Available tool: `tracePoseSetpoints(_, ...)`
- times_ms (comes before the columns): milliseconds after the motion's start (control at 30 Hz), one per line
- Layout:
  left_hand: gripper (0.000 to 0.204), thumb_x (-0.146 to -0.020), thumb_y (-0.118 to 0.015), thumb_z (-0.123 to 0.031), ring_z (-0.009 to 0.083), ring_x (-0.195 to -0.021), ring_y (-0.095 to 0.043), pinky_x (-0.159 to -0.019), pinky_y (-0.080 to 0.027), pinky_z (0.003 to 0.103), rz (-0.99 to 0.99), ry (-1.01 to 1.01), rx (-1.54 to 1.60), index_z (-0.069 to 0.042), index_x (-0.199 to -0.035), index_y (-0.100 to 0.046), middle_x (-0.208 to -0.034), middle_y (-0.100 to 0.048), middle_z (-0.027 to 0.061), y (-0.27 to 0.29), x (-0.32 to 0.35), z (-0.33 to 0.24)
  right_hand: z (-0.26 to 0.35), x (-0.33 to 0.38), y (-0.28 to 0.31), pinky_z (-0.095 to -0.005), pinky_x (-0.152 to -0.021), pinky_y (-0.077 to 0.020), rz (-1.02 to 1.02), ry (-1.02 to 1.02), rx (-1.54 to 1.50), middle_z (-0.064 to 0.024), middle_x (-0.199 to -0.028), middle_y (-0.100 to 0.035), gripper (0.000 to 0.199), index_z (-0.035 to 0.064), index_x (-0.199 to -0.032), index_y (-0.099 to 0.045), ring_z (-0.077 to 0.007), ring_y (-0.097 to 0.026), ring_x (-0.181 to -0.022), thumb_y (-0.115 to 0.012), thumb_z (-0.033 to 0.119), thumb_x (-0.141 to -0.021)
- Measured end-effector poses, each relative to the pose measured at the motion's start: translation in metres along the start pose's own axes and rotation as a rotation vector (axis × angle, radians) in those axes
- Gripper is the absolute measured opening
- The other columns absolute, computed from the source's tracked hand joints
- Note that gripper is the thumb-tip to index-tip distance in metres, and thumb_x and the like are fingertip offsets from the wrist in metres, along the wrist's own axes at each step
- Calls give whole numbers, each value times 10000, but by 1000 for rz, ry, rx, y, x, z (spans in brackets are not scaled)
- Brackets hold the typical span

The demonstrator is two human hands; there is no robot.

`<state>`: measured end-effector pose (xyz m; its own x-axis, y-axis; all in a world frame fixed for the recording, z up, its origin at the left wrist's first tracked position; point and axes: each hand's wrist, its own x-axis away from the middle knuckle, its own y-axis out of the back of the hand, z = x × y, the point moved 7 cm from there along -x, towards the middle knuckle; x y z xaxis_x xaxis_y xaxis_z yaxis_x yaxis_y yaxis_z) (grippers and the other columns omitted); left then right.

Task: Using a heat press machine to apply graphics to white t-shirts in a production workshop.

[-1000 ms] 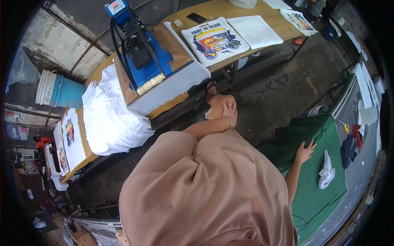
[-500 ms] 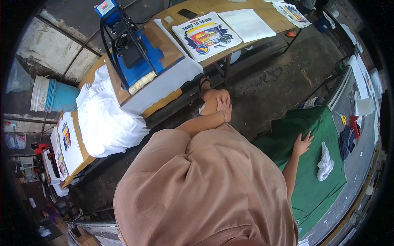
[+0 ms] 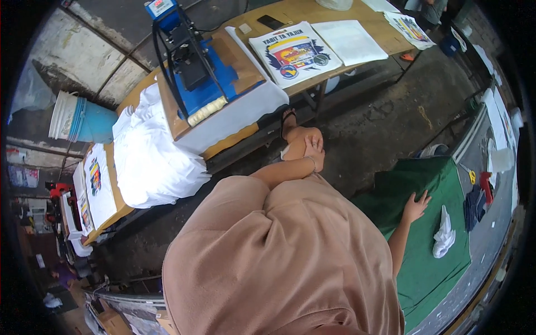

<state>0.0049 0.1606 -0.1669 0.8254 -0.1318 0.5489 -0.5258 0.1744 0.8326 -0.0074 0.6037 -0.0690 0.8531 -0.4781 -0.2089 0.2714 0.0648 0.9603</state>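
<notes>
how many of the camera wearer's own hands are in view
2: the left hand rests on the bare knee, the right hand on the green cloth. Neither is hidden.

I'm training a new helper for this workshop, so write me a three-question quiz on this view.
1. What is the person's right hand resting on?
a) a phone
b) green cloth
c) a bucket

2. True or false: the left hand is holding scissors.

3. Fill the gap: a large heap of ____ fabric lies beside the blue-and-black press.

Key: 1: b. 2: False; it rests on the bare knee. 3: white.
</notes>
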Motion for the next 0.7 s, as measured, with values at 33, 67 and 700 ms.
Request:
tracePoseSetpoints(33,526,-872,-418,-305,446,-1336,-85,-967,-70,709,0,-12,-6,-126,-1363,-359,-1480,-90,181,0,0,-1,-1,0,-1,-542,-1022,-244,0,-8,8,-66,-1459,-246,575,264,-1377,-329,-348,-300,-1291,-502,425,-854)
tracePoseSetpoints(67,526,-872,-418,-305,446,-1336,-85,-967,-70,709,-2,1,0,-126,-1363,-359,-1480,-90,181,0,0,0,-3,0,-2,-541,-1021,-246,8,-29,33,-64,-1456,-251,573,265,-1376,-331,-343,-300,-1292,-504,424,-854)
tracePoseSetpoints(700,531,-866,-447,-324,443,-1337,-83,-963,-60,711,29,1,-22,-161,-1365,-368,-1483,-71,184,6,6,0,-5,-2,-6,-559,-1022,-235,20,-30,32,-60,-1467,-223,576,288,-1382,-311,-338,-272,-1309,-500,428,-856)
